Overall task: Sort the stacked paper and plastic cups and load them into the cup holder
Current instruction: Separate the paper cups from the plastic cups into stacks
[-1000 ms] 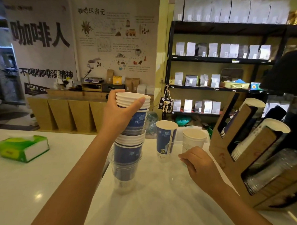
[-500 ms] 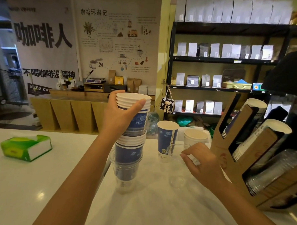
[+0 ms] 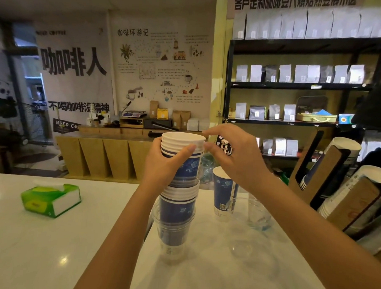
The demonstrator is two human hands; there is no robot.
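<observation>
A tall mixed stack [image 3: 178, 208] stands on the white counter [image 3: 52, 247]: blue-patterned paper cups with white rims nested over clear plastic cups at the bottom. My left hand [image 3: 165, 165] is wrapped around the upper paper cups. My right hand [image 3: 238, 159] pinches the right side of the top cup's rim [image 3: 182, 137] between forefinger and thumb. One blue paper cup [image 3: 223, 195] stands alone to the right, with a clear plastic cup [image 3: 254, 213] beside it. The brown slanted cup holder [image 3: 326, 177] at the right holds rows of cups.
A green tissue box [image 3: 51, 199] lies on the counter at the left. A black shelf [image 3: 295, 85] of coffee bags stands behind the holder. A wooden counter [image 3: 103, 154] with a scale lies beyond the table's far edge.
My right hand let go of the clear plastic cup on the counter and rose to the rim of the top paper cup. My left hand kept its grip on the stack.
</observation>
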